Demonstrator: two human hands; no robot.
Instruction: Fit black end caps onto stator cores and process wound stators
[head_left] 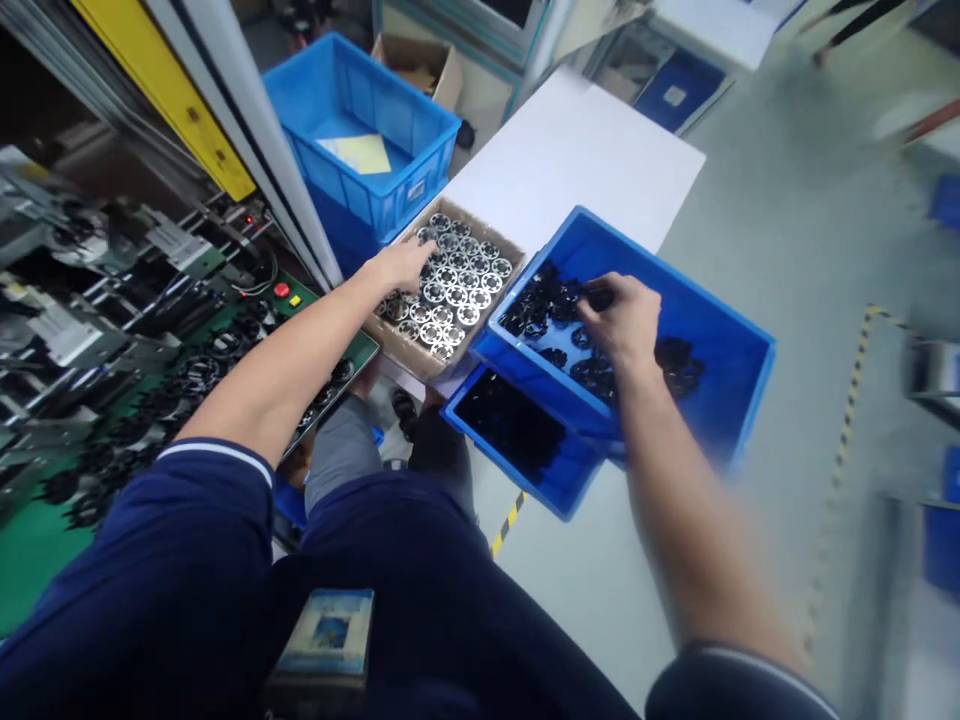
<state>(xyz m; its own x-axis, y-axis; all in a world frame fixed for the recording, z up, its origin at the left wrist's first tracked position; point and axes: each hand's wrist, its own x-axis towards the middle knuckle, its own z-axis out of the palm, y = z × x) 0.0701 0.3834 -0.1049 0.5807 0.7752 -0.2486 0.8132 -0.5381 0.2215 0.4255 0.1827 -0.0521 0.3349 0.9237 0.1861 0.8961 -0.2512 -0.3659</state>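
My left hand (405,265) is over the left side of a shallow cardboard box (480,212), its fingertips down among the silvery slotted discs (457,295) laid out in rows. Its thumb and forefinger look apart, and I make out no disc lifted between them. Inside a large blue bin (705,310), my right hand (626,315) has its fingers closed on a small black part (598,298), partly hidden by the fingers. Loose black parts (544,300) lie in a heap on the bin floor beside that hand.
A smaller blue bin (574,490) with black parts sits under the large one. A blue crate (360,110) holding yellowish paper stands behind the cardboard box. White tabletop (585,150) extends beyond. At left is a machine with a green bed (45,560) and a red button (281,290).
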